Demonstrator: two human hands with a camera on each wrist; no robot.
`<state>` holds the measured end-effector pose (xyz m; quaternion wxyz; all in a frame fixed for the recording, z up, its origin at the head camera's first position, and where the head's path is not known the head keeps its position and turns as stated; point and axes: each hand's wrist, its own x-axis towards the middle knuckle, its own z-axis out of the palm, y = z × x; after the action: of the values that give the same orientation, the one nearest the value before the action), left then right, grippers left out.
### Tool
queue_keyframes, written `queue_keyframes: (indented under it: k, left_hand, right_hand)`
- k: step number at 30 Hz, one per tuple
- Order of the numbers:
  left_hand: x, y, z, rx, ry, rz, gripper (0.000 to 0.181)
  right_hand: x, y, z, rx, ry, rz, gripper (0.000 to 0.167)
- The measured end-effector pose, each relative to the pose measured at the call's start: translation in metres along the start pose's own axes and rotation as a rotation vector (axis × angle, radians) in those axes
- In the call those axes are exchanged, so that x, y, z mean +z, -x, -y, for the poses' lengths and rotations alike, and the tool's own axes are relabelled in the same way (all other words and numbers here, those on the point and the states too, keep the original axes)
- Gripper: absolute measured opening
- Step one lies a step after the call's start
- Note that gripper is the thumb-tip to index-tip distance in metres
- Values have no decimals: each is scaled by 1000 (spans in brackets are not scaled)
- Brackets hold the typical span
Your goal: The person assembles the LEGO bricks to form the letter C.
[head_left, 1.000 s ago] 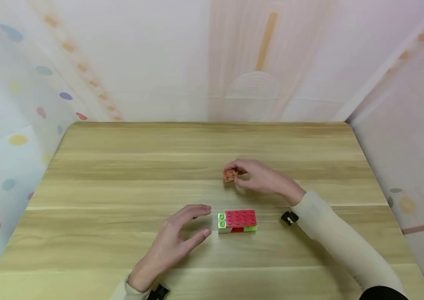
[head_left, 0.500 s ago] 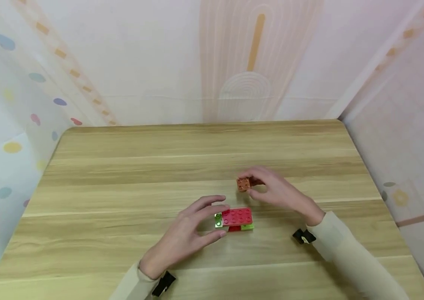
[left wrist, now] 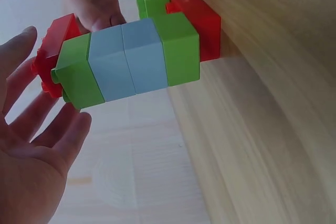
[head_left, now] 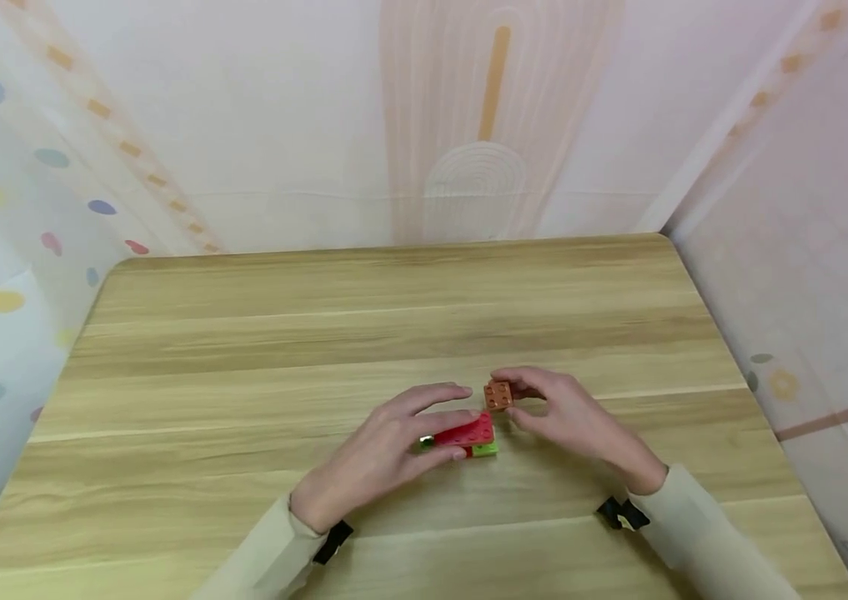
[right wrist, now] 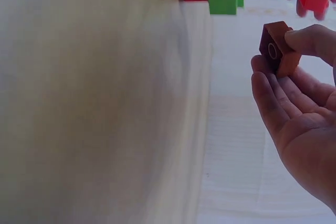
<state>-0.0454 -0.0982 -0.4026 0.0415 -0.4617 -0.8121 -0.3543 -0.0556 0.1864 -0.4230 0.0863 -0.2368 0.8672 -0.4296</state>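
Note:
A tower of toy building bricks stands on the table, with a red brick (head_left: 461, 432) across its top. The left wrist view shows its side: a red base brick (left wrist: 202, 27), then a column of green and light-blue bricks (left wrist: 126, 59). Beside the column, a green brick (left wrist: 155, 1) sits on the base. My left hand (head_left: 382, 450) is around the tower's top, fingers loosely bent, with a gap to the brick in the left wrist view. My right hand (head_left: 577, 421) pinches an orange-brown brick (head_left: 499, 396) between thumb and fingers, just right of and behind the tower's top.
The wooden table (head_left: 281, 333) has its far edge against a patterned wall cloth (head_left: 303, 125). Black wrist straps (head_left: 332, 543) are at both sleeves. More cloth hangs at the left and right sides.
My right hand has brought the orange-brown brick nearer to me and to the tower. My left hand has moved right, from beside the tower to around its top. The head view has shifted slightly.

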Motion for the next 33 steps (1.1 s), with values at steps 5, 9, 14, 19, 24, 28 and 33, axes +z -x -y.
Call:
queue_keyframes:
  k: [5, 9, 14, 19, 24, 28, 33]
  left_hand:
    - [-2, -3, 4, 36, 5, 11, 36]
    - [-3, -2, 6, 28, 14, 31, 34]
    - [-4, 0, 6, 1, 54, 54, 33]
    - [-5, 1, 6, -8, 64, 62, 32]
    - [-4, 1, 6, 8, 66, 53, 32]
    - [-3, 1, 6, 7, 59, 54, 33]
    - [-4, 2, 5, -1, 55, 57, 32]
  right_hand:
    - [8, 10, 1, 30, -58, 11, 44]
    - [14, 16, 1, 1, -34, -9, 43]
    - [19, 20, 5, -18, 39, -34, 45]
    - [23, 21, 10, 24, 36, 1, 42]
    - [26, 21, 14, 54, 15, 7, 41]
    - [28, 22, 15, 70, -10, 1, 41]
    - [29, 22, 17, 88, -82, 4, 41]
